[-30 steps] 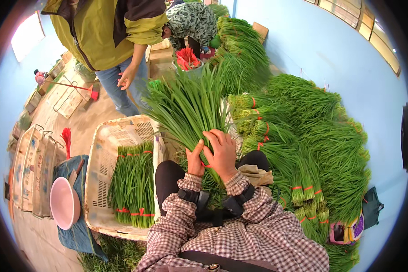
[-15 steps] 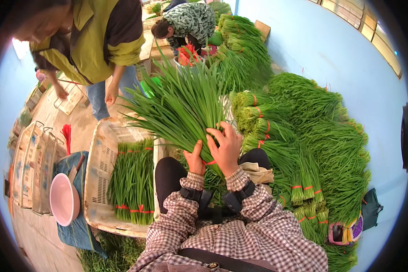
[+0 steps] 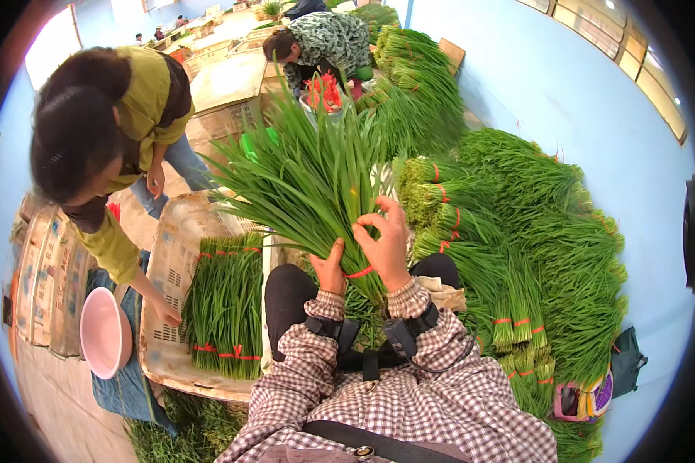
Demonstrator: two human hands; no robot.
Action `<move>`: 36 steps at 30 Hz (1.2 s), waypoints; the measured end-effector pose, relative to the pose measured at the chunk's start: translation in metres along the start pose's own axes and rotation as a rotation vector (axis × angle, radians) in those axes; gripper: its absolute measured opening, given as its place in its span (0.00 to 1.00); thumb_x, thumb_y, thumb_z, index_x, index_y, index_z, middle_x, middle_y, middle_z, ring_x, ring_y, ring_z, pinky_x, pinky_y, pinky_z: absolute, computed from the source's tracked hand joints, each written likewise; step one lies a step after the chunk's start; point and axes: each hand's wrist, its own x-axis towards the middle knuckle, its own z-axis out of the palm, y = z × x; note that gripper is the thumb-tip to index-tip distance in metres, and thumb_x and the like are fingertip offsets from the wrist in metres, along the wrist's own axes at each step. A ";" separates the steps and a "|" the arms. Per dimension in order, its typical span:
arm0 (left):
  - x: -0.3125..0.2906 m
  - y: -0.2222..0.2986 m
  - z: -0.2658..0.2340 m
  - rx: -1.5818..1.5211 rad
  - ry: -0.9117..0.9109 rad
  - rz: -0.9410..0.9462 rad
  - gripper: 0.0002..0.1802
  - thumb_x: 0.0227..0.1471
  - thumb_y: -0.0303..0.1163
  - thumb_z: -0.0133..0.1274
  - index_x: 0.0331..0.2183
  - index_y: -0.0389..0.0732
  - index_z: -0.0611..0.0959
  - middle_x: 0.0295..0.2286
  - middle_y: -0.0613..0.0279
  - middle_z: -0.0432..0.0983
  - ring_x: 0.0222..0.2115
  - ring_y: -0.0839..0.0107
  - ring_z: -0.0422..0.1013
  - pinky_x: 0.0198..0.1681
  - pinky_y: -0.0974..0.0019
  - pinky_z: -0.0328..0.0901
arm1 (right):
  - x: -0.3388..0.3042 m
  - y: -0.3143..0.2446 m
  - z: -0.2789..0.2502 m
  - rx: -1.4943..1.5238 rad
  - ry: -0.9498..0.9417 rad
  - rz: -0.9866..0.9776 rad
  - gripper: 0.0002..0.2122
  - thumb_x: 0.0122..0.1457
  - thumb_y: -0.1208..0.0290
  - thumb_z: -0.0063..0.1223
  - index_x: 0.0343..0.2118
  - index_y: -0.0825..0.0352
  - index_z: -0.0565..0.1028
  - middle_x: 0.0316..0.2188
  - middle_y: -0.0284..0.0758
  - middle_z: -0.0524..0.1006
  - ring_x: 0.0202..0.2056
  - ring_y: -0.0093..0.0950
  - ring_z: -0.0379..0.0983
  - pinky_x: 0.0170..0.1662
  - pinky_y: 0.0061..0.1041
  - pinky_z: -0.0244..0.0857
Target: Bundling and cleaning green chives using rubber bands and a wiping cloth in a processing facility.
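A large bunch of green chives (image 3: 309, 193) rises in front of me, its long leaves fanned out to the far left. My left hand (image 3: 330, 268) is closed round its lower part, thumb up, just above a red tie (image 3: 360, 272). At the right side of the bunch, my right hand (image 3: 386, 245) has thumb and index finger pinched together; whatever lies between them is too small to make out. Left of my knee, a worn white plastic crate (image 3: 166, 328) holds tied chive bunches (image 3: 224, 309).
A co-worker in a yellow-green jacket (image 3: 147, 85) leans over the crate, one hand (image 3: 166, 310) at its left edge. Heaped chives (image 3: 571, 270) line the blue wall at right. A pink basin (image 3: 106, 332) stands at left. Another person in camouflage (image 3: 332, 38) bends further back.
The co-worker has bent down and reached a hand to the crate's left side. My right hand's fingers have drawn into a pinch; my left hand keeps its hold on the chives.
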 end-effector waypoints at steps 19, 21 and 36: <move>-0.001 -0.015 -0.009 0.173 0.078 0.120 0.19 0.53 0.25 0.56 0.47 0.36 0.70 0.40 0.62 0.74 0.38 0.72 0.71 0.40 0.67 0.67 | -0.037 0.010 0.011 0.589 -0.180 0.296 0.10 0.64 0.75 0.48 0.44 0.73 0.73 0.29 0.32 0.76 0.25 0.17 0.71 0.28 0.18 0.66; -0.001 -0.014 -0.009 0.135 0.097 0.107 0.21 0.51 0.24 0.57 0.47 0.33 0.70 0.41 0.59 0.74 0.38 0.69 0.71 0.42 0.66 0.66 | -0.038 0.015 0.011 0.588 -0.188 0.288 0.09 0.64 0.75 0.48 0.44 0.73 0.74 0.29 0.33 0.76 0.24 0.17 0.71 0.28 0.18 0.66; 0.006 -0.012 -0.022 0.184 0.089 -0.042 0.21 0.51 0.30 0.61 0.43 0.34 0.72 0.35 0.63 0.74 0.32 0.74 0.70 0.33 0.66 0.66 | -0.037 0.010 -0.005 0.726 -0.366 0.221 0.07 0.64 0.76 0.48 0.40 0.69 0.77 0.21 0.31 0.76 0.18 0.16 0.68 0.21 0.17 0.62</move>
